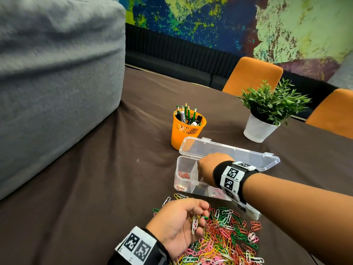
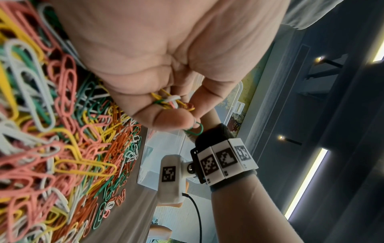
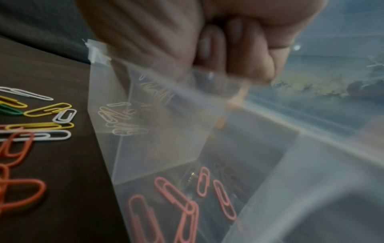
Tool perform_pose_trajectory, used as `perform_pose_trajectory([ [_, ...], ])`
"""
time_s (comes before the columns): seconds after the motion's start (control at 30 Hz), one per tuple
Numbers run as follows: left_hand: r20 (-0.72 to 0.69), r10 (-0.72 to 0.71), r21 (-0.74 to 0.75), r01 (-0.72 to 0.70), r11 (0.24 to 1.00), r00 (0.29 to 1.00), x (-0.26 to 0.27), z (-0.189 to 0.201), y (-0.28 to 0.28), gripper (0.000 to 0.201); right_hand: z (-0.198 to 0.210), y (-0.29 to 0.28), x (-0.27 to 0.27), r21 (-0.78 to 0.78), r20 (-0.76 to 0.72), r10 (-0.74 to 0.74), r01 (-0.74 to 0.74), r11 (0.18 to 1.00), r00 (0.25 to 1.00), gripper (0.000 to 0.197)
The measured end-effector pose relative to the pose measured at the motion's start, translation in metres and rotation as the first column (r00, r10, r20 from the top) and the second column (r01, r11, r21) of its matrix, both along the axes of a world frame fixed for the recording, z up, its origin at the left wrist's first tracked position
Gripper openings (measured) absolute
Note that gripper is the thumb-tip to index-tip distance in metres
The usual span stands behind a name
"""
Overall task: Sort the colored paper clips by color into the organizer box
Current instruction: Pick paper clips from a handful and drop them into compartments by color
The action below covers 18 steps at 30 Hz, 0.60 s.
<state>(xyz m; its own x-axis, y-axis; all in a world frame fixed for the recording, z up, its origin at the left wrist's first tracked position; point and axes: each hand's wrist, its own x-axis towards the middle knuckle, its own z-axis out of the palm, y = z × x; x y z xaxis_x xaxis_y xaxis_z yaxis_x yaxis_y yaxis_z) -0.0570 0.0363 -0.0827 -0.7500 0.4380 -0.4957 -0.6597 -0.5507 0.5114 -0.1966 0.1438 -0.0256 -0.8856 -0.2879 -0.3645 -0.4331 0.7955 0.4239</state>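
head: above, forward-down | wrists: close along hands | shared: organizer box [image 1: 191,188], clip pile [image 1: 225,234]

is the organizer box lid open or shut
Open. In the head view the clear lid lies flat behind the organizer box, and the right hand reaches into its compartments.

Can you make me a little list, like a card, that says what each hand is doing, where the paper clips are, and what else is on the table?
left hand: holds a small mixed bunch of clips
right hand: reaching into the organizer box, fingers curled
loose clips: big mixed pile on the brown table
box: lid open, red clips in the end compartment, pink clips in another
also there: orange pencil cup, potted plant
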Motion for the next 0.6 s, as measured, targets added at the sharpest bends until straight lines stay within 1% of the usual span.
perform_pose_trajectory([
  [0.13, 0.005, -0.004, 0.014, 0.004, 1.000, 1.000, 0.000, 0.001, 0.000, 0.020, 0.001, 0.000, 0.001, 0.022, -0.005, 0.019, -0.019, 1.000, 1.000, 0.020],
  [0.27, 0.005, 0.002, 0.020, -0.002, 1.000, 1.000, 0.000, 0.000, -0.001, 0.020, 0.001, -0.002, 0.002, 0.076, -0.007, 0.041, -0.040, 0.996, 0.999, 0.022],
  [0.5, 0.001, 0.003, 0.009, -0.003, 1.000, 1.000, 0.001, -0.001, -0.001, 0.020, 0.009, -0.003, 0.004, 0.159, 0.048, 0.152, -0.157, 0.975, 0.987, 0.025],
  [0.6, 0.006, 0.003, 0.014, -0.003, 1.000, 1.000, 0.001, -0.001, 0.000, 0.021, 0.011, -0.002, 0.005, 0.149, 0.060, 0.171, -0.178, 0.973, 0.983, 0.025],
])
